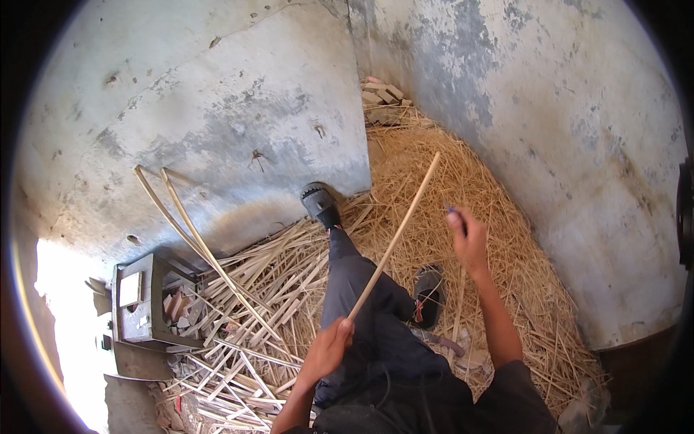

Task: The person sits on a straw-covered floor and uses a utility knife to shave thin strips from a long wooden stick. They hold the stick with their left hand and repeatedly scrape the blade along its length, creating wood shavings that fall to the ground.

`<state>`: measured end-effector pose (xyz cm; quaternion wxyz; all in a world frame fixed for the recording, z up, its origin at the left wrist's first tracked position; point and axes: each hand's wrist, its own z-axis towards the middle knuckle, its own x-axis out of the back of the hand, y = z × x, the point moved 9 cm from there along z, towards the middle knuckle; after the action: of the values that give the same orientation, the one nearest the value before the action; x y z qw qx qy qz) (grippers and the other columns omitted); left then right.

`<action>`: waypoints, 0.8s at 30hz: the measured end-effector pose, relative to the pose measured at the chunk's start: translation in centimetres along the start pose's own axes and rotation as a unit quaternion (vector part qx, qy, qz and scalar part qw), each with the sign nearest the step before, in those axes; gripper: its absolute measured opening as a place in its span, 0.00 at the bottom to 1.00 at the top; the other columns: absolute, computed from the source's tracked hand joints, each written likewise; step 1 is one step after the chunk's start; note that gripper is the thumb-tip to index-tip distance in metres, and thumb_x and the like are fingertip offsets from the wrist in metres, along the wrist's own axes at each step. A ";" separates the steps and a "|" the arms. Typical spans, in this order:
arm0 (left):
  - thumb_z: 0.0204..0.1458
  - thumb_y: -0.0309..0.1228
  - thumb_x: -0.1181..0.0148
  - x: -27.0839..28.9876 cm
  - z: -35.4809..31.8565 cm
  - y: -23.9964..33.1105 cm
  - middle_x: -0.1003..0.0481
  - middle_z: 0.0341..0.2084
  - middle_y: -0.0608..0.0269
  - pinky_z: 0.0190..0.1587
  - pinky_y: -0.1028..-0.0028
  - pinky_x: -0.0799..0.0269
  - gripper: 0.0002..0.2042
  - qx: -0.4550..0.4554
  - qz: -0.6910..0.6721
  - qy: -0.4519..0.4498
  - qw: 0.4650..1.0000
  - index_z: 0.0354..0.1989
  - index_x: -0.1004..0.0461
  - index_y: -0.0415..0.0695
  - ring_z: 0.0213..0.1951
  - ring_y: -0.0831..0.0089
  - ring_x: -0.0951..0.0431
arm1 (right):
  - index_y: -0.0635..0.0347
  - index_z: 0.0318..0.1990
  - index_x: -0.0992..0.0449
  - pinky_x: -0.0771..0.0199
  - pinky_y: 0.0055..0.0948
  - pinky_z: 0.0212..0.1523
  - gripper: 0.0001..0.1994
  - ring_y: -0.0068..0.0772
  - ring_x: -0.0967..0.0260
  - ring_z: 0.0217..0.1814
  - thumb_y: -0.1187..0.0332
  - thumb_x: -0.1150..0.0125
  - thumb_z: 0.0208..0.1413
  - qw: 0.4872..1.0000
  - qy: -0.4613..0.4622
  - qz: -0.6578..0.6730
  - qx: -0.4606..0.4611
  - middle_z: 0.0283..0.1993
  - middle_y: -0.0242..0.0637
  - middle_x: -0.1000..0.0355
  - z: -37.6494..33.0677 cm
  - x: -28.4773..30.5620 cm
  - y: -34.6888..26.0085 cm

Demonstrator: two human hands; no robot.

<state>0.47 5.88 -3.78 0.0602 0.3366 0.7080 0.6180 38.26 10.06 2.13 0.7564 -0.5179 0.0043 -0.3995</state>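
My left hand is closed around the lower end of a long, pale wooden stick. The stick slants up and away to the right, across my dark trouser leg and over the straw. Off to its right, my right hand is raised with curled fingers. A small dark blue bit shows at its fingertips; the rest of what it holds is hidden. My right hand is apart from the stick.
Loose straw-like shavings cover the floor to the right. Split pale strips lie heaped at left, beside a grey metal box with broken pieces inside. Two bent strips lean against the peeling wall. Bricks sit in the corner.
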 end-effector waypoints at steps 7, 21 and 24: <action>0.80 0.47 0.59 -2.1 2.4 3.2 0.31 0.26 0.65 0.32 0.67 0.34 0.22 0.011 -0.136 -0.040 0.990 0.42 0.29 0.41 0.27 0.73 0.33 | 0.60 0.47 0.17 0.19 0.39 0.32 0.16 0.48 0.17 0.34 0.55 0.33 0.68 0.983 -0.103 -0.021 0.149 0.37 0.42 0.18 -8.0 -5.2 -10.6; 0.74 0.37 0.47 -0.7 0.6 9.1 0.20 0.27 0.38 0.33 0.42 0.28 0.11 -0.122 0.230 0.178 0.949 0.46 0.31 0.40 0.31 0.34 0.19 | 0.59 0.45 0.17 0.20 0.39 0.29 0.15 0.46 0.18 0.31 0.55 0.31 0.67 0.973 -0.091 -0.028 0.210 0.35 0.40 0.18 -7.3 -4.9 -12.9; 0.73 0.37 0.47 -0.6 0.4 9.1 0.20 0.26 0.38 0.33 0.42 0.27 0.11 -0.113 0.257 0.178 0.943 0.45 0.30 0.41 0.30 0.34 0.19 | 0.60 0.45 0.16 0.21 0.40 0.29 0.16 0.46 0.18 0.30 0.54 0.32 0.68 0.975 -0.052 -0.044 0.210 0.33 0.41 0.18 -6.2 -4.0 -12.5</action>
<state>4.82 6.00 4.22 -0.1902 0.3824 0.5223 0.7381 25.42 5.80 7.49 0.8291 -0.3670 -0.1426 -0.3969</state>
